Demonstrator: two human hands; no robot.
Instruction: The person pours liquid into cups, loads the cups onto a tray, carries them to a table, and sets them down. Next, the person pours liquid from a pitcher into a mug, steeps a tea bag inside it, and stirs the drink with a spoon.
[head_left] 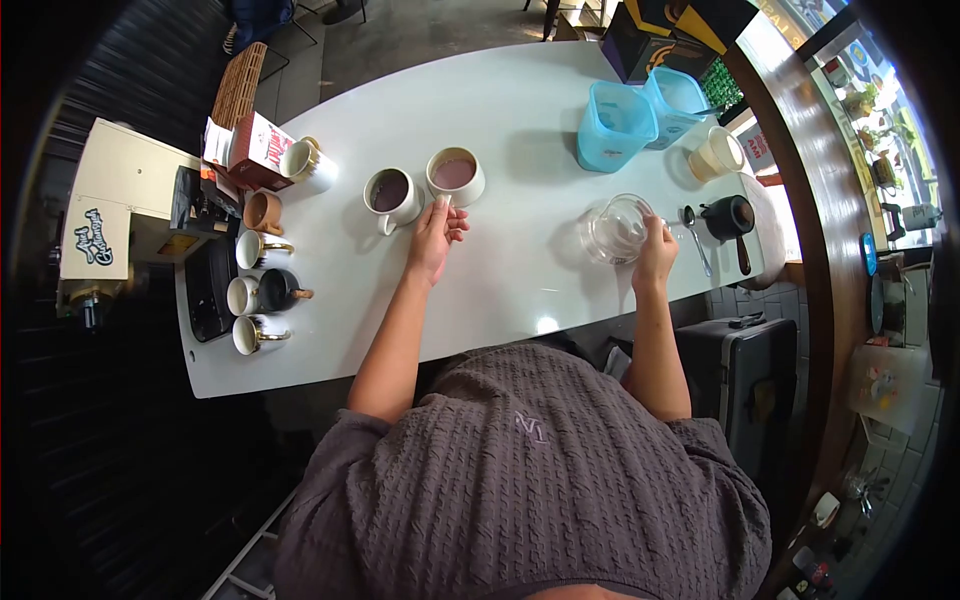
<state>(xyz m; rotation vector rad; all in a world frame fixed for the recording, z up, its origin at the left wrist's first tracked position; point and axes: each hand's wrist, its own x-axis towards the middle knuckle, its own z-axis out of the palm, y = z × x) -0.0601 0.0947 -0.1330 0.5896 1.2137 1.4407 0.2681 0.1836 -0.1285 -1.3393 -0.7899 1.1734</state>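
A cream mug [474, 188] with a pinkish-brown drink stands on the white table [500, 260]. My left hand [437, 238] has its fingers closed at the near side of this mug, where its handle is. Just left of it stands another cream mug [400, 213] holding a darker drink, its handle toward me and untouched. At the right, my right hand [655, 250] grips a clear glass jug [617, 230], which is on or just above the table; its contents are hard to make out.
Blue plastic containers [612, 130] and a cream cup [716, 155] stand at the back right. A spoon [697, 240] and a small black pot [728, 216] lie right of the jug. Several mugs [262, 250] and a red-white box [262, 150] line the left side.
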